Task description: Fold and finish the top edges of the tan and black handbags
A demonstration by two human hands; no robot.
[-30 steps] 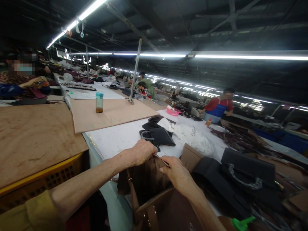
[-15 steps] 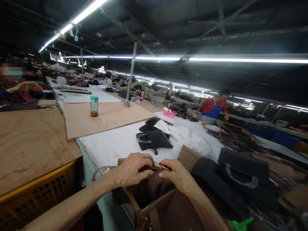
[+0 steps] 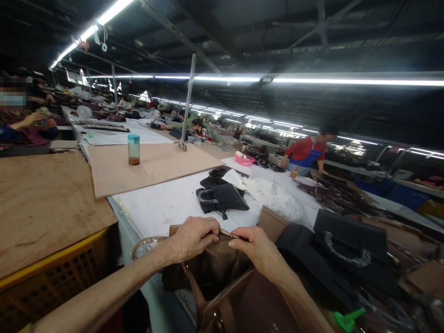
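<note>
A brown handbag (image 3: 256, 300) lies open at the table's near edge, its dark lining showing. My left hand (image 3: 196, 238) pinches the bag's far rim between thumb and fingers. Just to the right, my right hand (image 3: 255, 247) grips the same rim, thumb towards me. Between the two hands a short stretch of folded edge shows. A handle wrapped in clear film (image 3: 147, 245) sticks out beyond my left wrist. Beyond my hands lies a small black handbag (image 3: 224, 199) with a film-wrapped handle.
Larger black handbags (image 3: 350, 236) and brown pieces crowd the right side. A green nozzle (image 3: 348, 319) stands at the lower right. On a tan board (image 3: 163, 162) stands a teal-lidded bottle (image 3: 133, 150). A yellow crate (image 3: 58, 263) is at left. A person in a blue apron (image 3: 307, 155) leans over the table.
Both hands keep their hold on the rim; the folded edge between them looks flatter. The person in the apron has bent lower towards the table. The view has shifted slightly.
</note>
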